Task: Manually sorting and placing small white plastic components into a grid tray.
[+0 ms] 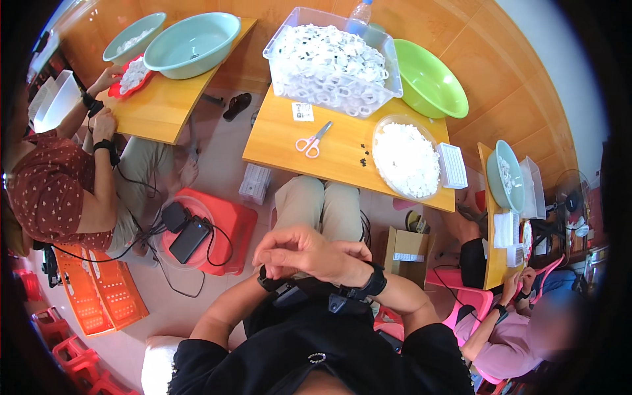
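Close to the person's chest, above the lap, both hands are together and well clear of the wooden surface [342, 148]. The right hand [299, 250] lies across the left wrist with fingers curled at the black wrist strap [271, 282]; whether this grip pinches the strap cannot be told. The left hand [352, 253] is tucked under the right forearm, its grip hidden. The step in hand appears to be adjusting the strap; completing it would likely call for a steady pull at the wrist.

Count on the surface:
- one clear plastic bin of small white parts [332, 62];
- one clear round dish of white pieces [406, 158];
- one pair of pink-handled scissors [313, 140];
- one green plastic basin [428, 79];
- one white ribbed tray [452, 164].
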`<state>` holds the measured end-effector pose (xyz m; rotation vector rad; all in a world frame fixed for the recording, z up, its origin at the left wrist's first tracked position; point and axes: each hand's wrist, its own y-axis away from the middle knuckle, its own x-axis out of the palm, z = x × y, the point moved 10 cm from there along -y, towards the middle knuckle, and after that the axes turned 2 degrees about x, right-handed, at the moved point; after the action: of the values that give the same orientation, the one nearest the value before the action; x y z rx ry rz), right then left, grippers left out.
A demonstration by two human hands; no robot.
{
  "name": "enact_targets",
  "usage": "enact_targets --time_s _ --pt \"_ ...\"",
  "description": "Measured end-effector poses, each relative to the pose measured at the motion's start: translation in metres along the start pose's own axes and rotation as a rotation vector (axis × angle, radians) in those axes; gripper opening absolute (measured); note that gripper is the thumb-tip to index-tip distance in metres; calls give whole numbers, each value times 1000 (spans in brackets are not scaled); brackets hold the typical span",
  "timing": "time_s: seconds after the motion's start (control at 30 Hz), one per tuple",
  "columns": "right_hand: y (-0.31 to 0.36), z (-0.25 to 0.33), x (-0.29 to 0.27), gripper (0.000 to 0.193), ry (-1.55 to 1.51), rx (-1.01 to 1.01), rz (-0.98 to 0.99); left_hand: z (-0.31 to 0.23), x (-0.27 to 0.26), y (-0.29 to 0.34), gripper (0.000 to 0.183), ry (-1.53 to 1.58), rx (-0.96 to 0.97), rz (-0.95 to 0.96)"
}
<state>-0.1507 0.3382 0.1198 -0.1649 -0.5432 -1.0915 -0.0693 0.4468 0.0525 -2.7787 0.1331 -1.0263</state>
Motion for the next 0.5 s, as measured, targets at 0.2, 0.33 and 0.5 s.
enact_targets --time_s 0.2,0.33,0.5 --pt "-24 7 -93 21 268 -23 -385 -10 -57 30 25 -699 -123 -195" --pt "-11 73 -169 36 1272 -358 -1040 -29 -102 77 22 -382 -99 -600" --pt "-28 80 -213 46 1446 45 -1280 -71 -117 144 21 -332 37 -902"
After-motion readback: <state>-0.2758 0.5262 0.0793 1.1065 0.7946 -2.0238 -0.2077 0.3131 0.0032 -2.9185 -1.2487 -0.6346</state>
